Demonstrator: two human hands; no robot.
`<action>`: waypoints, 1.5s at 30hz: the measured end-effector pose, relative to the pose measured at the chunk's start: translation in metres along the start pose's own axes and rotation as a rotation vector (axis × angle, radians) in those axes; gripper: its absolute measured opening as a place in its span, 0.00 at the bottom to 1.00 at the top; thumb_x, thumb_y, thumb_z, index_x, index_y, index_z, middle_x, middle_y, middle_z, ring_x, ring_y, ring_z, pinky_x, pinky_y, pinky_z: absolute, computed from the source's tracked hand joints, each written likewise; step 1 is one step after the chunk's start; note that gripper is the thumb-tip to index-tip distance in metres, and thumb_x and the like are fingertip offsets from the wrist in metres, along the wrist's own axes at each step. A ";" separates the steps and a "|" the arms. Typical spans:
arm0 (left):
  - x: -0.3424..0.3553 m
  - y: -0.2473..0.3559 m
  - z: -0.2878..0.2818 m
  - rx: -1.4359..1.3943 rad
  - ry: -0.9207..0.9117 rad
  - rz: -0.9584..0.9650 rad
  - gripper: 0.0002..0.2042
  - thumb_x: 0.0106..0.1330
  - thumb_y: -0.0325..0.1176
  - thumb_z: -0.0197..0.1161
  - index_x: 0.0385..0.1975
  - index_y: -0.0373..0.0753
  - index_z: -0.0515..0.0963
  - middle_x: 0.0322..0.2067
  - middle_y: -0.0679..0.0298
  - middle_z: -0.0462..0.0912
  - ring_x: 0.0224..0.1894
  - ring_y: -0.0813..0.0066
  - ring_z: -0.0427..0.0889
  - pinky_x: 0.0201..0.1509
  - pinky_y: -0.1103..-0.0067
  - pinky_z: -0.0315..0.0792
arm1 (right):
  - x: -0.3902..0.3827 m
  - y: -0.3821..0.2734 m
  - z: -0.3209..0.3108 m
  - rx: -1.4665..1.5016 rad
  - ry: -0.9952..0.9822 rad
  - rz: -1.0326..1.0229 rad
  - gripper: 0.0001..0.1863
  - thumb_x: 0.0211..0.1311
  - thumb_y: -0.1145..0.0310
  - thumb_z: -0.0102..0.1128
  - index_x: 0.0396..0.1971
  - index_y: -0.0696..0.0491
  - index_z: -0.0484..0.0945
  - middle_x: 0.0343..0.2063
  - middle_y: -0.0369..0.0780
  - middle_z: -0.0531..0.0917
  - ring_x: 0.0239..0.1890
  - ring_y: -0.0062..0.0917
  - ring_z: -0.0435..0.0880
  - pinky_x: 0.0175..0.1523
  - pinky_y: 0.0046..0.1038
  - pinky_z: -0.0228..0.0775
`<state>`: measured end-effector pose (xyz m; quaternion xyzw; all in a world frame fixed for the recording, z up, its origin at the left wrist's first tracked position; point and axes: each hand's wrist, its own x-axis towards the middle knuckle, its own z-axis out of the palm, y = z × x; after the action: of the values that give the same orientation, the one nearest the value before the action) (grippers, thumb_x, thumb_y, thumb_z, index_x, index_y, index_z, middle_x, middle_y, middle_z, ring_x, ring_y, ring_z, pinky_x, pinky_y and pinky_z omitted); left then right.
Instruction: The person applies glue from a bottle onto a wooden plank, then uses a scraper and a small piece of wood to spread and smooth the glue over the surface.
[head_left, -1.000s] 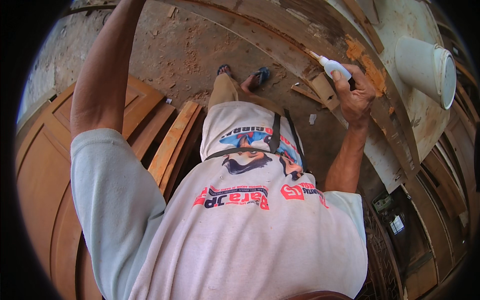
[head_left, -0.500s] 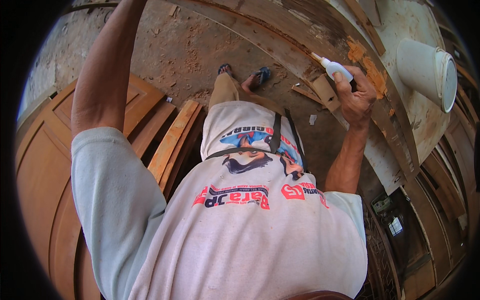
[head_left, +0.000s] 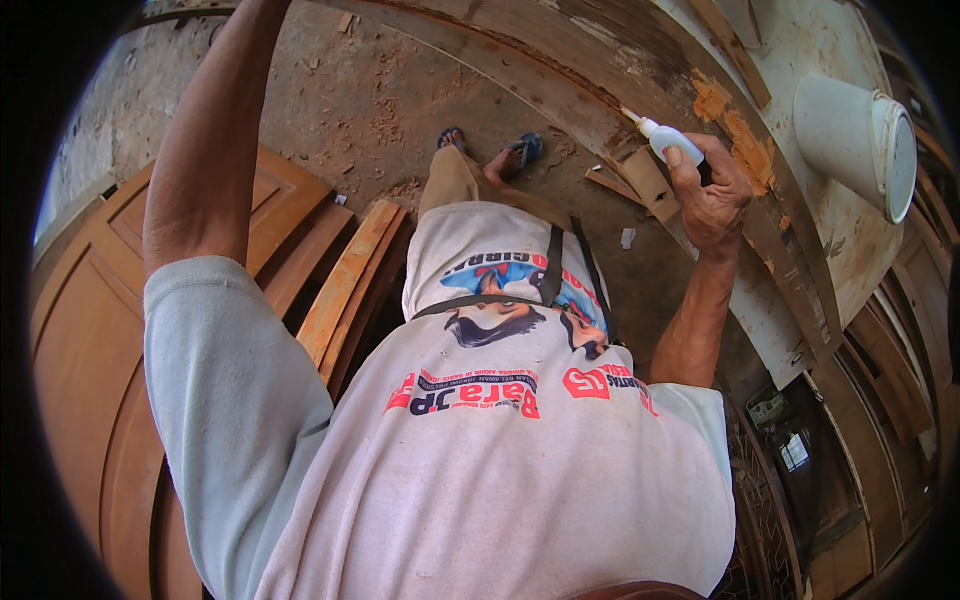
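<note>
My right hand [head_left: 712, 205] grips a small white squeeze bottle [head_left: 676, 145], its narrow nozzle aimed up-left at a dark, rough seam along a weathered wooden board [head_left: 640, 60]. The nozzle's tip is at that seam, though contact is hard to confirm. Orange filler patches [head_left: 750, 150] mark the board just beyond the bottle. A small wooden block [head_left: 645, 175] sits below it, beside my hand. My left forearm [head_left: 200, 150] reaches up out of the top edge, so that hand and whatever it touches are hidden.
A white bucket [head_left: 840, 140] lies on its side on a pale panel [head_left: 830, 260] at the right. Wooden doors [head_left: 100, 380] and planks [head_left: 355, 280] lean at the left. The dusty floor [head_left: 350, 110] has shavings and scraps around my sandalled feet.
The bottle and my right hand have shifted very slightly right and down along the seam over the last second. My left arm is almost unchanged.
</note>
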<state>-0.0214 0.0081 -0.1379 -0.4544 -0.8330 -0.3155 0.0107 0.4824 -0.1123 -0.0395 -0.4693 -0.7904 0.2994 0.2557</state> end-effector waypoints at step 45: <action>-0.001 -0.010 -0.005 0.031 0.021 0.028 0.25 0.70 0.56 0.58 0.51 0.42 0.86 0.49 0.50 0.88 0.55 0.51 0.84 0.62 0.60 0.74 | -0.013 -0.005 -0.011 0.032 0.014 0.035 0.08 0.67 0.70 0.68 0.39 0.59 0.86 0.28 0.31 0.83 0.29 0.12 0.76 0.35 0.20 0.69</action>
<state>-0.0297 0.0014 -0.1392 -0.4627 -0.8310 -0.3072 0.0307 0.4926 -0.1235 -0.0303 -0.4809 -0.7754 0.3132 0.2635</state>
